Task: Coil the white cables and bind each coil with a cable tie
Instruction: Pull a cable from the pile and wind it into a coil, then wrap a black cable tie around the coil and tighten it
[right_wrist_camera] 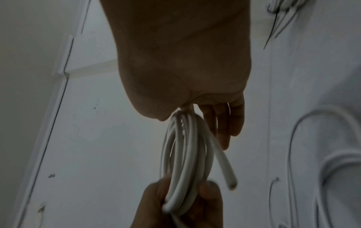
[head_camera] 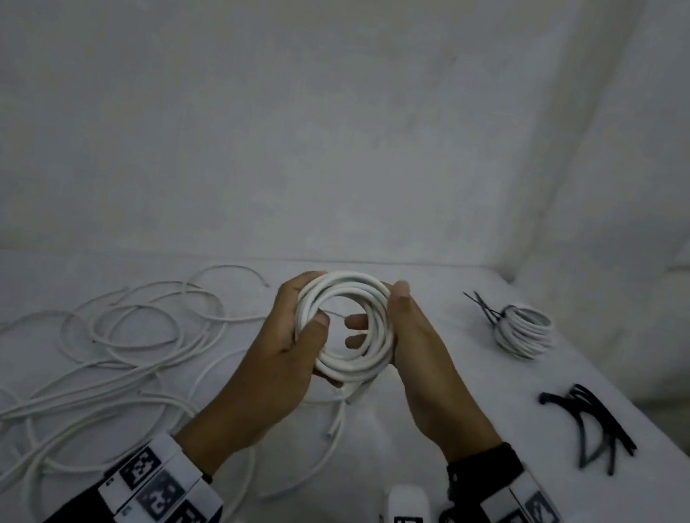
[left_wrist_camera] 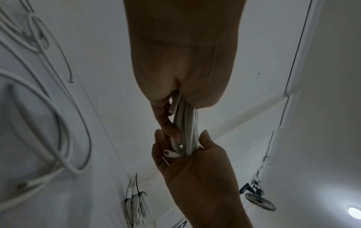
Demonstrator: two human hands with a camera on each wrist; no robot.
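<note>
I hold a white cable coil (head_camera: 345, 326) upright over the middle of the table with both hands. My left hand (head_camera: 313, 302) grips its left side, thumb on the front of the loops. On the coil's right side my right hand (head_camera: 380, 313) has its thumb on top and its fingers reaching through the middle. In the left wrist view the coil (left_wrist_camera: 187, 123) runs from my left hand (left_wrist_camera: 175, 77) down to the right hand (left_wrist_camera: 195, 169). A loose cable end (right_wrist_camera: 230, 182) sticks out of the coil (right_wrist_camera: 185, 154) in the right wrist view.
A tied coil (head_camera: 524, 332) with black cable ties lies at the back right. Several loose black cable ties (head_camera: 591, 424) lie near the right edge of the table (head_camera: 418, 435). Tangled white cables (head_camera: 88, 345) cover the left side. White walls stand close behind and to the right.
</note>
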